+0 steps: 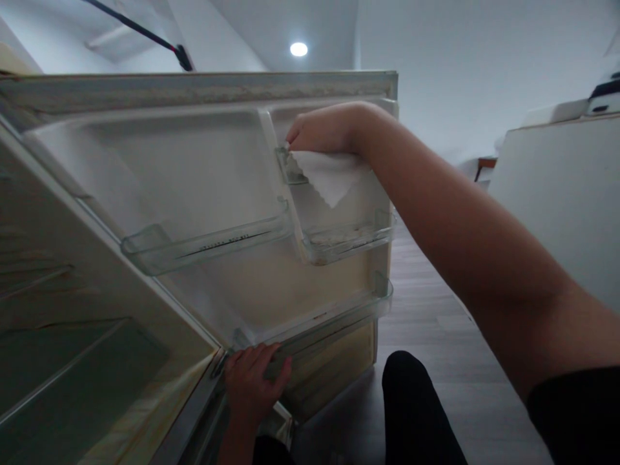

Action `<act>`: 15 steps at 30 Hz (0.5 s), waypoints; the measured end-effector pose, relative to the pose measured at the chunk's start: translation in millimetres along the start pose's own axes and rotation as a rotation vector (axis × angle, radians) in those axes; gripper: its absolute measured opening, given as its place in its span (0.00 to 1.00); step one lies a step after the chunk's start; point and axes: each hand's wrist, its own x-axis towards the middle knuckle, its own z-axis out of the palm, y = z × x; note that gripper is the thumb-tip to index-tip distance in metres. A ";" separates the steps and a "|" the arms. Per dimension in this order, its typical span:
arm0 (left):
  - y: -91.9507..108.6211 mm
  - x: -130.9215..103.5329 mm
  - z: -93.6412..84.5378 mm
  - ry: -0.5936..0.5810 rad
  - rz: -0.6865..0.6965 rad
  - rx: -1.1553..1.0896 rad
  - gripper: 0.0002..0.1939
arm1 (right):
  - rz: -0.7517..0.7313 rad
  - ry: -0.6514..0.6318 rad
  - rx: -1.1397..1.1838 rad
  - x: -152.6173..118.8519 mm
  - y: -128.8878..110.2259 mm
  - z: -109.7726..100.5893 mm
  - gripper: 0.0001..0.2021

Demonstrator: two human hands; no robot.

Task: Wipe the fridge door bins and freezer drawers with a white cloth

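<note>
In front of me stands an open fridge door (169, 161), its white inner side facing me. My right hand (322, 132) reaches to the upper right part of the door, closed on a white cloth (334, 177) that hangs below it. Just under those fingers is a small clear plastic holder (293, 169) beside the upright divider (271, 139). My left hand (254, 381) rests low at the hinge side, by the end of the bottom clear door shelf (334, 316). Its thumb is spread from the fingers, and nothing shows in it.
Two more clear door shelves, a left one (208, 245) and a right one (349, 240), jut from the door. The dark fridge interior (62, 361) lies to the left. A white cabinet (562, 187) stands right, and my knee (411, 394) is over the grey floor (484, 381).
</note>
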 end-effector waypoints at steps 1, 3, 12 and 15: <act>0.1 0.4 0.0 -0.005 0.000 0.002 0.10 | -0.009 0.007 -0.023 1.5 -0.8 0.0 0.17; -0.5 0.3 0.6 -0.021 0.002 0.007 0.10 | -0.051 0.023 -0.069 2.9 4.2 -1.1 0.17; -8.4 -8.8 8.2 0.018 0.042 0.025 0.10 | 0.406 0.162 -0.146 -25.6 42.7 -5.3 0.30; -7.9 -8.8 8.0 0.032 0.035 0.025 0.09 | 0.371 0.098 -0.024 -32.7 37.6 -5.6 0.30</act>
